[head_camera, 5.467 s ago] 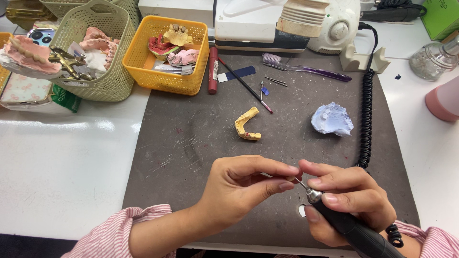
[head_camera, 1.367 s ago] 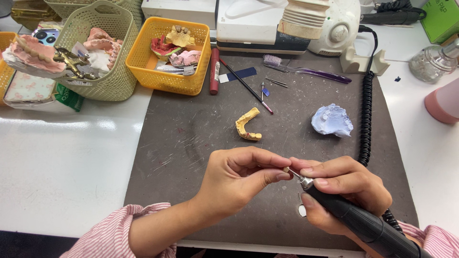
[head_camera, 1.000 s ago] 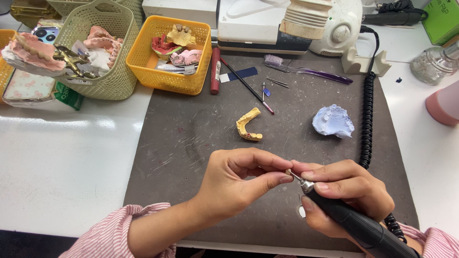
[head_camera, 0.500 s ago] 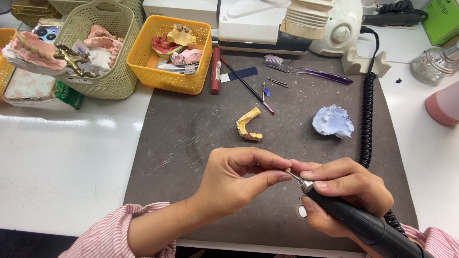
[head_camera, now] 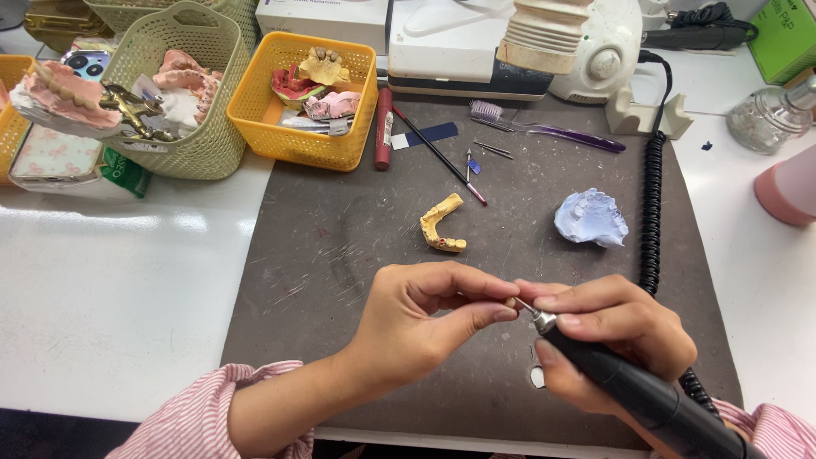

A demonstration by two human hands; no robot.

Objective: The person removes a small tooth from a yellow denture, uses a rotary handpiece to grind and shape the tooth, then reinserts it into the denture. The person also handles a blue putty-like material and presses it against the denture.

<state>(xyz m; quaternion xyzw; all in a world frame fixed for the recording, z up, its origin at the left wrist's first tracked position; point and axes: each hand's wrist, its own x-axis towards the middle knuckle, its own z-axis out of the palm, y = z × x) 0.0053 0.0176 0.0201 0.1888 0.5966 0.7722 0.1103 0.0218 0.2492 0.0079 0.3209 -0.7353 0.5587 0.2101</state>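
Couple of packages along the back: a white cardboard box (head_camera: 319, 14) behind the yellow basket (head_camera: 302, 136), and a green box (head_camera: 786, 38) in the far right corner. No screens lit.

One head-worn camera — looking steeply down, close over the mat (head_camera: 357, 255).

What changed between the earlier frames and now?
Almost nothing. The right hand still grips the black handpiece, and the left hand still pinches at its metal tip. Both hands drifted slightly within the frame. The yellow dental cast and blue cast stayed put on the dark mat.
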